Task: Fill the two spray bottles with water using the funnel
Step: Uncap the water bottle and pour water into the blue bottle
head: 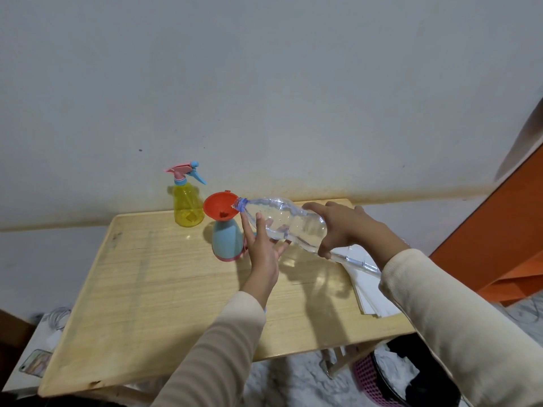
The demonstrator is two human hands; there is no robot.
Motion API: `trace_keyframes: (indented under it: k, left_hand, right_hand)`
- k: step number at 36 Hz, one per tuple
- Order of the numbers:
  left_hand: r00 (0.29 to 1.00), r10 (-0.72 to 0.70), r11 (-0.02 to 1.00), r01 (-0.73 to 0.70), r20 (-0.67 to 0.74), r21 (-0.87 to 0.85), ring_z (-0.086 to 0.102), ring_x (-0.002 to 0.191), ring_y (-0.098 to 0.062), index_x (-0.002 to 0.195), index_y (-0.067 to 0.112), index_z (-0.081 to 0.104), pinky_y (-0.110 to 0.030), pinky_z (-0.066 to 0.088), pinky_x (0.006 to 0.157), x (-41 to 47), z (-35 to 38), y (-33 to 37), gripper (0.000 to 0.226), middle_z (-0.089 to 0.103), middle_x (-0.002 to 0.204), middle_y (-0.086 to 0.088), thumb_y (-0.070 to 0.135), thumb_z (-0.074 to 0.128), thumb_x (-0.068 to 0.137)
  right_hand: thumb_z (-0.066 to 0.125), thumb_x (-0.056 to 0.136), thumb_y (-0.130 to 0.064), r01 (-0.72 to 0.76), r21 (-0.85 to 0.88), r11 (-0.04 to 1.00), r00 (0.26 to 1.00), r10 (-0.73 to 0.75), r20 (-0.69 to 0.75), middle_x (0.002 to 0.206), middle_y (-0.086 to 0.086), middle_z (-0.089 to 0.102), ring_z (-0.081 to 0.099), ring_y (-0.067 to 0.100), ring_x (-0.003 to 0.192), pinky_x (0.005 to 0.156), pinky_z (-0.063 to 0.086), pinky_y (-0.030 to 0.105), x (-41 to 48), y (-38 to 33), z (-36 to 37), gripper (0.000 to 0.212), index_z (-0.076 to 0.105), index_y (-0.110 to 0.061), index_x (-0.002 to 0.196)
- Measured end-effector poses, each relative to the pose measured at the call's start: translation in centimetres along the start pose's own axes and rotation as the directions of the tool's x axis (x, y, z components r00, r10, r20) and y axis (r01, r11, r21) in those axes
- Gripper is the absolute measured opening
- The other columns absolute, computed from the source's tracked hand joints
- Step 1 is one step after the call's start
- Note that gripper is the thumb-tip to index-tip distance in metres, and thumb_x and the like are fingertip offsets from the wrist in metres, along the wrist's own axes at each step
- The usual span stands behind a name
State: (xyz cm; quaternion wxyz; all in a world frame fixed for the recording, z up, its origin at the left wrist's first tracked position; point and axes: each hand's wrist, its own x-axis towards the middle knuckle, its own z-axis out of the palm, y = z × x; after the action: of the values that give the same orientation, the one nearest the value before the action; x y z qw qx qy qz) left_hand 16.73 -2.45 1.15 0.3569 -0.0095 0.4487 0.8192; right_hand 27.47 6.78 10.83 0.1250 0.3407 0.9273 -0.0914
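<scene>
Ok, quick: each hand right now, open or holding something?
Left hand: open, straight fingers touching the water bottle.
Right hand: grip closed around the water bottle.

Single head-worn view, wide-angle.
It looks forward and down from close above the worktop (141, 289), facing the wall (264, 83) behind.

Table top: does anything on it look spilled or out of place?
No spill shows. One oddity: a stack of white papers juts over the table's right edge, beneath the tilted water bottle that the right hand holds at the funnel.
</scene>
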Motion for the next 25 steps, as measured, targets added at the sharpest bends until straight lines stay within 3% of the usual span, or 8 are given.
trace_keyframes:
  k: [3, 7, 16, 20, 25]
  left_hand:
    - [1.0, -0.01, 1.0, 0.01, 0.001, 0.015, 0.067, 0.101, -0.029, 0.14, 0.052, 0.027, -0.052, 0.051, 0.09, 0.0, 0.0, 0.0, 0.052, 0.061, 0.122, -0.003, 0.042, 0.051, 0.095]
    - [1.0, -0.025, 1.0, 0.025, -0.006, 0.006, 0.064, 0.108, -0.031, 0.139, 0.051, 0.028, -0.047, 0.055, 0.082, -0.1, 0.0, 0.1, 0.052, 0.061, 0.123, -0.004, 0.042, 0.052, 0.094]
    - [1.0, 0.009, 0.999, -0.01, 0.023, 0.04, 0.07, 0.088, -0.021, 0.143, 0.05, 0.025, -0.051, 0.05, 0.093, -0.2, -0.2, 0.4, 0.054, 0.059, 0.12, 0.0, 0.041, 0.05, 0.096]
    - [0.999, 0.002, 0.997, -0.005, 0.033, 0.083, 0.068, 0.099, -0.027, 0.143, 0.051, 0.023, -0.051, 0.05, 0.093, -0.1, -0.6, 0.6, 0.056, 0.057, 0.126, -0.002, 0.041, 0.051, 0.095]
    - [0.999, 0.009, 0.986, -0.014, 0.035, 0.164, 0.06, 0.114, -0.029, 0.142, 0.053, 0.02, -0.039, 0.056, 0.076, -0.1, -0.8, 1.1, 0.057, 0.055, 0.129, -0.005, 0.044, 0.05, 0.095]
  right_hand:
    - [0.077, 0.054, -0.031, 0.0, -0.002, 1.0, 1.0, 0.0, 0.001, 0.116, 0.0, 0.048, 0.054, 0.026, 0.102, 0.087, 0.029, 0.04, 0.1, 0.0, 0.0, 0.102, 0.021, -0.043, 0.139]
    - [0.077, 0.054, -0.031, 0.0, -0.009, 1.0, 1.0, 0.0, 0.008, 0.117, 0.0, 0.048, 0.054, 0.027, 0.103, 0.087, 0.03, 0.04, 0.1, 0.0, 0.0, 0.103, 0.02, -0.042, 0.139]
    - [0.077, 0.054, -0.031, 0.001, 0.019, 1.0, 1.0, -0.001, -0.003, 0.113, 0.0, 0.047, 0.054, 0.026, 0.101, 0.085, 0.028, 0.039, 0.1, 0.0, 0.5, 0.105, 0.019, -0.042, 0.14]
    - [0.077, 0.055, -0.032, 0.006, 0.051, 0.999, 1.0, -0.005, -0.014, 0.116, 0.001, 0.047, 0.053, 0.026, 0.104, 0.084, 0.027, 0.04, 0.2, 0.1, 1.1, 0.105, 0.019, -0.041, 0.141]
    - [0.078, 0.055, -0.033, 0.002, 0.123, 0.992, 1.0, 0.001, -0.026, 0.115, 0.001, 0.047, 0.053, 0.027, 0.106, 0.084, 0.03, 0.037, 0.3, 0.2, 2.3, 0.106, 0.018, -0.042, 0.141]
